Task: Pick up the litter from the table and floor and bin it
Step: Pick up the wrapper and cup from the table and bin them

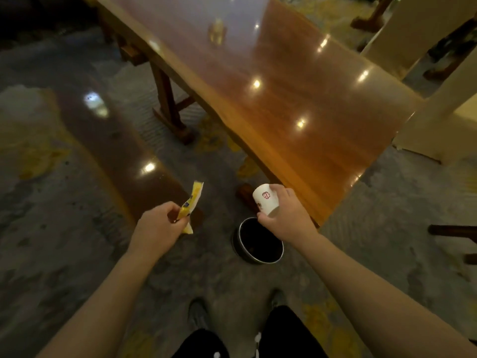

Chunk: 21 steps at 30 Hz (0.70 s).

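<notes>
**Two pieces of litter in hand, bin at my feet**

Standing at the near end of the long wooden table (296, 99), I have something pinched in each hand. My left hand (157, 228) is closed on a yellow wrapper (192, 200): thumb and fingers clamp its lower part, and the rest of it sticks up and away from me, tilted a little to the right, with a small tail of it showing below my fingers. My right hand (286, 213) is wrapped around a white paper cup (264, 198) with a red mark on its side; the cup lies tilted, one end pointing up and to the left, my thumb under it and my fingers over the top.

The bin (258, 241) is a round, dark container with a metal rim, standing on the floor (64, 241) just beside the table's corner. In the picture the cup and my right hand are above its far rim; the wrapper is off to its left, over the end of a glossy wooden bench (116, 140) that runs alongside the table.

The floor is grey with patchy yellow stains. My dark trousers (284, 332) and one shoe (197, 316) show at the bottom of the view. The tabletop shines with ceiling-light reflections, and a blurred yellowish smear far along it is too indistinct for me to identify.
</notes>
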Tool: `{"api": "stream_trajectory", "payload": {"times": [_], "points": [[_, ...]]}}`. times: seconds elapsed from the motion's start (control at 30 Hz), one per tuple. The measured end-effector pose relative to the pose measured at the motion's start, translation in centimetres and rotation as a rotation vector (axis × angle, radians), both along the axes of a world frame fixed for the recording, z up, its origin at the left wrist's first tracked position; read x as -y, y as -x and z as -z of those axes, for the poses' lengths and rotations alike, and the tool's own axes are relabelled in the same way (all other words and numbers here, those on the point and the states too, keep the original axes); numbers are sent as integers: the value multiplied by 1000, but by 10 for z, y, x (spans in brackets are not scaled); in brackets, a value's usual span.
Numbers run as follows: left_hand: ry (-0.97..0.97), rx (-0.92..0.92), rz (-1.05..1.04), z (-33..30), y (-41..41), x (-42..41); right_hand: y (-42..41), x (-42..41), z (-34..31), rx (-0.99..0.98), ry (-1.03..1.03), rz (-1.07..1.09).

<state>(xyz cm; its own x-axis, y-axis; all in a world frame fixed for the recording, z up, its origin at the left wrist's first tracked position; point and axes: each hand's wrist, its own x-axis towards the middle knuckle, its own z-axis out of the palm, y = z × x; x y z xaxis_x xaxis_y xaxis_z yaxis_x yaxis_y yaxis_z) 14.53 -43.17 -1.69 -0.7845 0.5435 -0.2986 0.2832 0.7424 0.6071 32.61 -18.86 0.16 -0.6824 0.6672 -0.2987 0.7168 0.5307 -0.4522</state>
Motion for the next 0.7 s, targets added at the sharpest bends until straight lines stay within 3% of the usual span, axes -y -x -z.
{"api": "stream_trajectory", "payload": {"times": [0.2, 0.57, 0.7], "points": [[31, 228, -78, 55, -39, -3, -34, 9, 69, 79, 199, 124], [49, 500, -165, 180, -87, -98, -81, -31, 233, 180, 691, 755], [97, 528, -155, 223, -94, -112, -90, -42, 290, 108, 804, 915]]}}
